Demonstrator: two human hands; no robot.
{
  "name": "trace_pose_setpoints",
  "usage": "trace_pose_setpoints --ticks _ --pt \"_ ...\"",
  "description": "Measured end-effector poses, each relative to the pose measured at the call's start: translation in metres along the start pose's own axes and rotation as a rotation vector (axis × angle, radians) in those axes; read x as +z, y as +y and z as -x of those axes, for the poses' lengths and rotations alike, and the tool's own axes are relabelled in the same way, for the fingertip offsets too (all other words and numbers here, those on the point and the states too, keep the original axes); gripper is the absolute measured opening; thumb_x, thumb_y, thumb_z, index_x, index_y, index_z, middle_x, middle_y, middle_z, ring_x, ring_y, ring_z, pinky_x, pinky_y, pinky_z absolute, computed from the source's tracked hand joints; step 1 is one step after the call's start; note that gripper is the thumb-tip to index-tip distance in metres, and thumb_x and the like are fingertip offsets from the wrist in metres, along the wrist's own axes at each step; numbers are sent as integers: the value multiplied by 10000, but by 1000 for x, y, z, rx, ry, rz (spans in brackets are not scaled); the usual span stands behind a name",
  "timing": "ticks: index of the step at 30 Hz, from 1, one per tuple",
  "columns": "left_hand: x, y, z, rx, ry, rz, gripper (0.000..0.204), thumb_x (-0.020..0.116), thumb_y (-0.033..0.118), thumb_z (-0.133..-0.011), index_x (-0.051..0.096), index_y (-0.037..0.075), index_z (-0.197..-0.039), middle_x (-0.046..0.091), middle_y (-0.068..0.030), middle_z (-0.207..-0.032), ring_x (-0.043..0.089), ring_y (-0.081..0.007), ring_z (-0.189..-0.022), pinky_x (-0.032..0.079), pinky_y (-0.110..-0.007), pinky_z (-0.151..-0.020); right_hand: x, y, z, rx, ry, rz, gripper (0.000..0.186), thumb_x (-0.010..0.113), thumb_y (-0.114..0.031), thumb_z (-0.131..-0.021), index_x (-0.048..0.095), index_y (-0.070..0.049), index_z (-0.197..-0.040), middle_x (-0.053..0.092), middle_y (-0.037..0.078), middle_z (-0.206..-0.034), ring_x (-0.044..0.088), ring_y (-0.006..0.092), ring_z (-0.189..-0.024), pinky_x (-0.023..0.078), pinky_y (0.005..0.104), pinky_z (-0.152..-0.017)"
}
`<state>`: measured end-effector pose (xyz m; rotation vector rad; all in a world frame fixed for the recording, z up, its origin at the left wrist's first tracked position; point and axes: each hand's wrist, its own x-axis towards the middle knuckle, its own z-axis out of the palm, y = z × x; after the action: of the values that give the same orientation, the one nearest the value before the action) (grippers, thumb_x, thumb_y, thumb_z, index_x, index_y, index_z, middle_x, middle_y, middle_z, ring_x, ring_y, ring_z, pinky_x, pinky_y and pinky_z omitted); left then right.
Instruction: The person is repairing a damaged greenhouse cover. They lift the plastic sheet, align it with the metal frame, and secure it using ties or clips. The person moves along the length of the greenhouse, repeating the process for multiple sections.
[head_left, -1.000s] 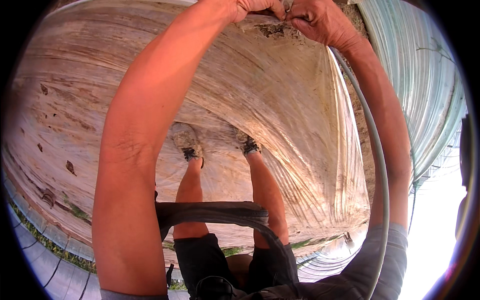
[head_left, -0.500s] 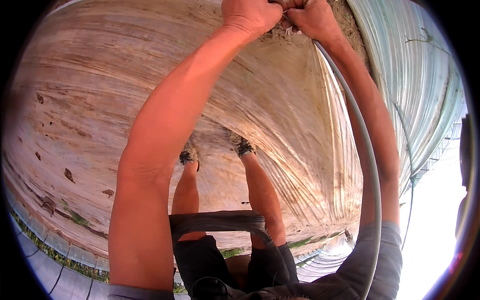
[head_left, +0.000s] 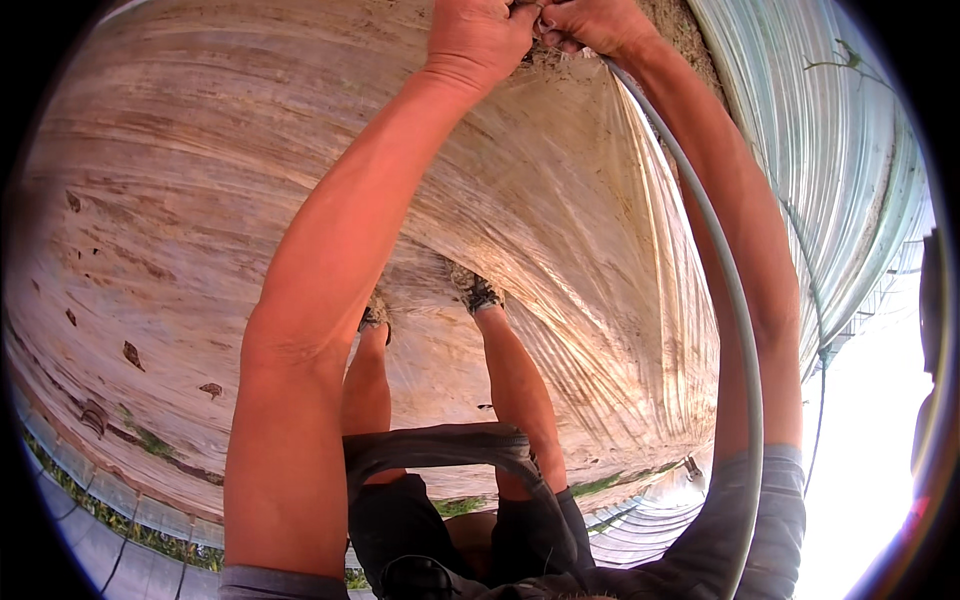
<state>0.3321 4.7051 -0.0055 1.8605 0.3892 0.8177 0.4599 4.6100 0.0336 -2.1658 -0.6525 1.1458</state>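
Note:
Both arms stretch forward to the upper edge of the view. My left hand [head_left: 482, 38] is closed, with its fingers partly cut off by that edge. Close beside it, my right hand [head_left: 598, 24] is closed too, its fingertips pinched together and almost touching the left. What lies between the fingers is too small and hidden to make out. Just below them are soil and dry, straw-like bits [head_left: 560, 62]. A thin, pale plastic sheet [head_left: 560, 200] covers the ground, and its folds fan out from near the right wrist.
A grey tube [head_left: 735, 290] curves along the inside of my right arm. Translucent plastic sheeting [head_left: 820, 130] rises at the right, with a thin dark cord [head_left: 815, 290] beside it. My shoes [head_left: 475, 288] stand on the ground sheet. Dry leaves [head_left: 132, 354] lie at left; a dark strap [head_left: 440, 445] crosses my legs.
Both hands have shifted slightly left and up in the view, still close together. The ground and my legs have shifted a little in the picture as well.

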Motion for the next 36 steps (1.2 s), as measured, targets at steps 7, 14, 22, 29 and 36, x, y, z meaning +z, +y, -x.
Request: trace_pose_setpoints --ticks 7,14,22,29,36 --pt "-6 -3 3 120 -68 -156 53 624 81 -794 616 43 -830 568 -162 -823 577 -381 -789 471 -460 -688 1 -5 3 -15 -5 140 112 622 -75 -747 692 -9 -689 647 69 -605 592 136 -521 467 308 -489" --pt "-15 -3 6 158 -90 -251 59 634 80 -767 590 41 -774 566 -166 -807 561 -390 -780 448 -487 -686 -2 7 -8 -537 115 796 170 611 -157 -735 678 -6 -695 634 232 -668 649 366 -613 515 440 -589" --pt "-15 -4 -3 136 -143 -241 37 627 54 -733 596 35 -725 582 -161 -759 574 -395 -789 452 -493 -688 -6 -33 -3 -456 -49 1243 137 645 -146 -709 687 -26 -659 654 222 -689 677 375 -666 537 461 -580" --pt "-2 -20 -7 131 -260 -292 52 626 45 -711 648 40 -758 615 -165 -809 593 -387 -845 475 -488 -733 -4 -13 -26 -429 -93 1257 203 695 -218 -702 694 -17 -676 661 226 -706 683 378 -696 551 463 -602" --pt "47 -55 -23 4 -361 -617 95 608 120 -767 700 101 -779 644 -126 -938 596 -318 -979 478 -457 -812 -4 48 -60 -187 226 991 204 665 -270 -793 727 -77 -775 691 206 -814 683 385 -792 550 478 -707"
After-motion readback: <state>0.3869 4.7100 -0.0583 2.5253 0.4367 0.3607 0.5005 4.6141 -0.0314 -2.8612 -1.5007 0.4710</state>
